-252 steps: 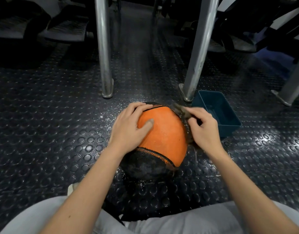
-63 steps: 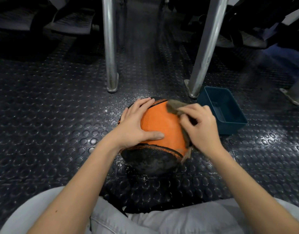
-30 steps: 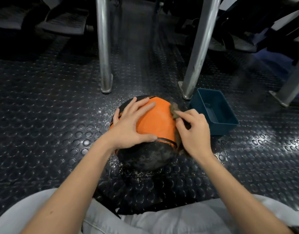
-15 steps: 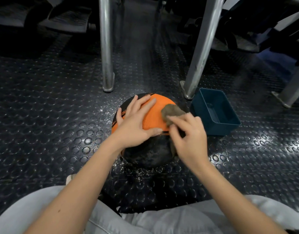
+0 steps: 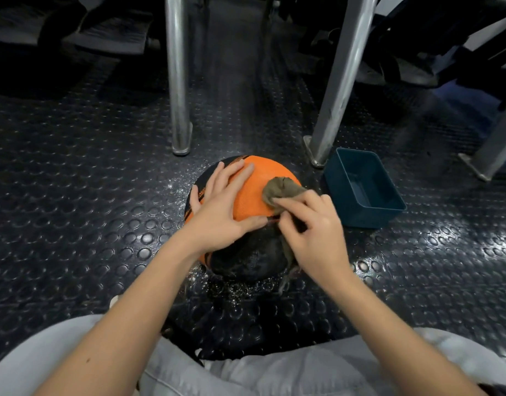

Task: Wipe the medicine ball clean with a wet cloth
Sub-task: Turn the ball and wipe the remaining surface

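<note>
Dark studded rubber floor [image 5: 74, 172], glossy; steel legs [image 5: 176, 81]; perhaps benches [image 5: 109, 35] behind.

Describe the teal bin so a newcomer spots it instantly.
Find the slanted metal post rising from the studded dark floor. At its foot, right of the orange-and-black medicine ball, sits the teal bin. It is the only open-topped rectangular container in view.

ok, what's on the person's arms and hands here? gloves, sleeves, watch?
Left hand and right hand are bare: no gloves, rings or watch showing. Left forearm and right forearm bare up to the frame edge; a dark edge at the bottom right corner may be a sleeve, too cut off to tell. Light grey trousers below.
</note>
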`<state>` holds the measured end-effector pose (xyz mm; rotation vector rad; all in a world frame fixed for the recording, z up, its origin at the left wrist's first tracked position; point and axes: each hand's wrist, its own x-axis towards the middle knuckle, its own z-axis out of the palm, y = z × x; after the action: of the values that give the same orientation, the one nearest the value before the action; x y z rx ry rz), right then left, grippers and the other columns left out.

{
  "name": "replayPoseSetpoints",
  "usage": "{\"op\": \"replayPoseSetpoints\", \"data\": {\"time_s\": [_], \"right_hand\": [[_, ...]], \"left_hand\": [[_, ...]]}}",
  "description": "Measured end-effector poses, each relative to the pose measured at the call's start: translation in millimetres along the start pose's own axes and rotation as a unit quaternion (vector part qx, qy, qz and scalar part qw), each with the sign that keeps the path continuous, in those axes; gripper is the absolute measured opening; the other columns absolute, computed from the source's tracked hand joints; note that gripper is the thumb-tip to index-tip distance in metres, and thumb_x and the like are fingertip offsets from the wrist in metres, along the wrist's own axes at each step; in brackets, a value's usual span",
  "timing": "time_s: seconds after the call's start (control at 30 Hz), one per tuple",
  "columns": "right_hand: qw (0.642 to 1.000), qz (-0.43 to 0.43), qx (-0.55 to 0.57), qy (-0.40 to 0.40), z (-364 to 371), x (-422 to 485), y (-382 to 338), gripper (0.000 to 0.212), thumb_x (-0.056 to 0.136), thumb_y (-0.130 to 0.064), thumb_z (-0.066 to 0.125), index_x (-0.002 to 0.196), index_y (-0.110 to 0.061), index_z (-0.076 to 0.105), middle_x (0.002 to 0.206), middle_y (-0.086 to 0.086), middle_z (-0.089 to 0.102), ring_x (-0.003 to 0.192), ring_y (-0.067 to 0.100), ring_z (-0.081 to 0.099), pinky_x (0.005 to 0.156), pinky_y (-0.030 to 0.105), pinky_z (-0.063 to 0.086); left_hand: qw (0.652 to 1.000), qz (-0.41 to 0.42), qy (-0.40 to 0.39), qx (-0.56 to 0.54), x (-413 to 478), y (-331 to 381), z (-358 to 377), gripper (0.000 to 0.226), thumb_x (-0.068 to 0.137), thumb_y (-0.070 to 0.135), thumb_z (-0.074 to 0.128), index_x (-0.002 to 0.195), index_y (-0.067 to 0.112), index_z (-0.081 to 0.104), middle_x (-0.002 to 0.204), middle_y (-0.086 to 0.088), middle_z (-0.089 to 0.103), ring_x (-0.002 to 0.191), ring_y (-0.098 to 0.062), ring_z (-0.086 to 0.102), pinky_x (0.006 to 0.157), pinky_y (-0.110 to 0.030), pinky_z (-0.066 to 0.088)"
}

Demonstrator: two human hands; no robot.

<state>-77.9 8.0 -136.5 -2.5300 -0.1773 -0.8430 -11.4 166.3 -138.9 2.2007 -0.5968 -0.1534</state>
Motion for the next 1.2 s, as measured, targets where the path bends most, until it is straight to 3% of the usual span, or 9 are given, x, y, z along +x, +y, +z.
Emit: {"op": "replayPoseSetpoints", "data": {"time_s": [0.2,0.3,0.47,0.67,0.8,0.93,1.07,1.13,1.2], "right_hand": [[0.964,0.258,0.065,0.003,-2.7,13.1,42.7,0.022,0.09,-0.009,0.058,0.108,-0.012,0.071,0.084,-0.004,0.059,0.085,0.015,0.055,0.079,0.027,0.042],[0.985,0.173,0.006,0.022,0.3,4.4,16.8,0.022,0.09,-0.016,0.057,0.106,-0.014,0.072,0.085,-0.005,0.059,0.084,0.018,0.05,0.072,0.021,0.034],[0.998,-0.041,-0.019,0.041,3.7,-11.5,2.2,0.023,0.085,-0.015,0.055,0.097,-0.008,0.074,0.084,0.003,0.065,0.077,0.017,0.045,0.071,0.025,0.042],[0.973,0.231,0.021,0.023,3.2,-1.1,39.7,0.021,0.089,-0.011,0.059,0.107,-0.01,0.071,0.084,-0.003,0.059,0.086,0.022,0.052,0.081,0.035,0.043],[0.994,0.093,-0.015,0.057,6.9,-7.0,6.1,0.024,0.086,-0.019,0.056,0.101,-0.01,0.073,0.081,-0.002,0.061,0.075,0.017,0.047,0.07,0.023,0.04],[0.996,-0.062,-0.027,0.061,10.6,-11.0,-8.3,0.021,0.084,-0.011,0.057,0.095,-0.007,0.074,0.08,0.003,0.065,0.071,0.022,0.049,0.067,0.027,0.043],[0.996,0.086,-0.007,0.02,0.6,7.5,26.6,0.021,0.088,-0.014,0.057,0.103,-0.011,0.072,0.085,-0.003,0.06,0.082,0.02,0.049,0.071,0.011,0.032],[0.983,0.182,-0.016,0.006,-0.5,11.8,42.7,0.022,0.09,-0.015,0.058,0.108,-0.012,0.071,0.087,-0.007,0.057,0.088,0.025,0.052,0.067,0.015,0.028],[0.985,0.166,-0.035,0.023,0.6,9.2,33.5,0.022,0.09,-0.016,0.057,0.107,-0.012,0.071,0.087,-0.008,0.059,0.083,0.022,0.051,0.066,0.019,0.03]], "left_hand": [[1.0,0.003,-0.024,0.018,2.3,4.8,2.4,0.086,0.081,0.048,0.065,0.148,0.037,0.013,0.154,0.023,0.0,0.14,0.002,-0.013,0.111,-0.049,-0.016],[1.0,-0.005,-0.011,0.012,0.8,2.8,1.3,0.087,0.079,0.047,0.067,0.148,0.037,0.015,0.153,0.025,0.002,0.139,0.005,-0.011,0.112,-0.048,-0.015],[1.0,-0.004,-0.008,0.0,-1.0,2.6,0.6,0.086,0.078,0.047,0.068,0.147,0.038,0.017,0.153,0.025,0.004,0.138,0.005,-0.01,0.112,-0.045,-0.014],[1.0,-0.004,-0.012,0.0,3.7,1.6,-0.2,0.085,0.08,0.045,0.067,0.148,0.036,0.016,0.154,0.023,0.003,0.14,0.003,-0.011,0.112,-0.048,-0.015],[1.0,-0.01,0.001,-0.004,2.8,-2.2,-1.3,0.087,0.078,0.047,0.07,0.147,0.037,0.018,0.154,0.024,0.005,0.14,0.004,-0.009,0.113,-0.048,-0.012],[1.0,-0.006,-0.013,-0.001,2.1,0.4,-0.4,0.091,0.069,0.058,0.058,0.147,0.039,0.015,0.153,0.025,0.002,0.139,0.006,-0.01,0.112,-0.048,-0.014],[0.999,-0.001,-0.03,0.011,4.3,4.5,0.9,0.085,0.083,0.044,0.065,0.149,0.034,0.012,0.154,0.023,-0.001,0.14,0.003,-0.014,0.111,-0.047,-0.017],[0.999,0.006,-0.034,0.006,4.1,3.3,0.8,0.085,0.083,0.043,0.065,0.149,0.034,0.011,0.154,0.023,0.0,0.139,0.004,-0.014,0.111,-0.047,-0.018],[1.0,0.008,-0.03,0.0,4.1,1.6,0.1,0.086,0.082,0.042,0.066,0.148,0.035,0.013,0.153,0.024,0.002,0.139,0.005,-0.012,0.111,-0.046,-0.017]]}}
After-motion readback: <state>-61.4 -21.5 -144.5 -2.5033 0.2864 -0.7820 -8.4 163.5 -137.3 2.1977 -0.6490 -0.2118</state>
